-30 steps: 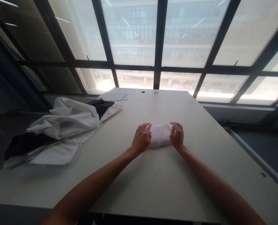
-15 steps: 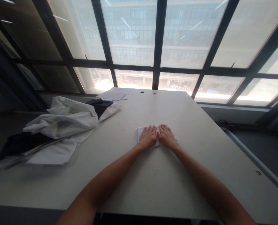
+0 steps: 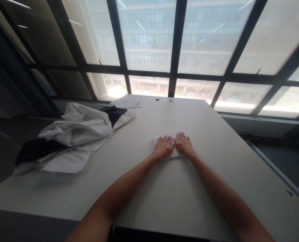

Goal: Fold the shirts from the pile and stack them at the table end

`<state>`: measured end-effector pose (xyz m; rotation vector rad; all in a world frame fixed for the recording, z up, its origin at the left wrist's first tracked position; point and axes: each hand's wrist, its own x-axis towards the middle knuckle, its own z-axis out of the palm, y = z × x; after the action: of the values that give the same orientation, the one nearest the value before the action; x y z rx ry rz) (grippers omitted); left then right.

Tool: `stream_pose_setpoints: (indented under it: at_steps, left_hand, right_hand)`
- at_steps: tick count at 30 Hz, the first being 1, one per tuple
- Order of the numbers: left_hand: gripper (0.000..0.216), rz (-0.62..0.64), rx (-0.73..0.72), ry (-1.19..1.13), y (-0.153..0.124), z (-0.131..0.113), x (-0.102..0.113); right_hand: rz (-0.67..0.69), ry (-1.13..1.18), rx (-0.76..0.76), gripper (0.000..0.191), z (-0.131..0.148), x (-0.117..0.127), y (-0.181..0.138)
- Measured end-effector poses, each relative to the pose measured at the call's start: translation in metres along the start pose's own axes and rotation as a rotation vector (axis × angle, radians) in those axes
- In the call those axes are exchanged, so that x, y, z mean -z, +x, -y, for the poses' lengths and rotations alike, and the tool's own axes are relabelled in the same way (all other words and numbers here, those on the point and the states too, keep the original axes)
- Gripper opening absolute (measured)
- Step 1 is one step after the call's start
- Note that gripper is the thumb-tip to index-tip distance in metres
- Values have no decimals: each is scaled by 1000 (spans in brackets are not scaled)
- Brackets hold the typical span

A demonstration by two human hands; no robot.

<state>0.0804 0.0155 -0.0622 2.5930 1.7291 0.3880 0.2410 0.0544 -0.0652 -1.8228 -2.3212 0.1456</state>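
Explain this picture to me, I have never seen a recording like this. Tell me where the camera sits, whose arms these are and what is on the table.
There is no machine here: a person works with two bare hands, and the camera is worn on that person's head, looking forward and down. So the two arms coming in from the bottom are the wearer's own. The left hand and the right hand lie flat, side by side, pressing on a small folded white cloth on a pale table. Nothing is gripped. To the left lies a crumpled pile of white clothes with a dark garment among it. At the far edge are some sheets of paper, and beyond them a large window.
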Motion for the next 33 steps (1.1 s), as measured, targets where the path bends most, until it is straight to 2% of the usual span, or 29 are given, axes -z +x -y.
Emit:
stream_pose_setpoints:
  at_steps: [8, 13, 16, 20, 22, 24, 25, 26, 28, 31, 33]
  left_hand:
    - [55, 114, 168, -61, -8, 60, 16]
    - [53, 126, 180, -72, -15, 84, 19]
    - [49, 44, 201, -139, -14, 93, 18]
    - [47, -158, 214, -269, -12, 96, 21]
    - [44, -255, 95, -311, -14, 92, 24]
    - [39, -293, -71, -311, -17, 85, 25]
    - [37, -275, -143, -287, -18, 80, 25]
    - [35, -245, -196, -255, -19, 76, 24]
    - [37, -178, -254, -199, -20, 70, 23]
    - [40, -108, -232, -145, -18, 66, 22]
    - [39, -97, -176, -112, -18, 66, 25]
  right_hand:
    - [83, 27, -99, 68, -26, 1, 11]
    - [29, 116, -109, 67, -41, -4, 17]
    - [-130, 323, -122, 63, -55, -9, 20]
    - [-511, 700, -266, 63, -77, -7, 18]
    - [-697, 707, -278, 60, -80, 0, 10]
    - [-806, 590, -162, 53, -68, 10, -1]
    - [-815, 513, -69, 48, -56, 14, -8]
    - [-786, 438, 26, 45, -41, 17, -16]
    - [-605, 300, 143, 38, -4, 20, -34]
    - [-236, 123, 178, 25, 52, 17, -60]
    - [-164, 43, 163, 30, 76, 15, -72]
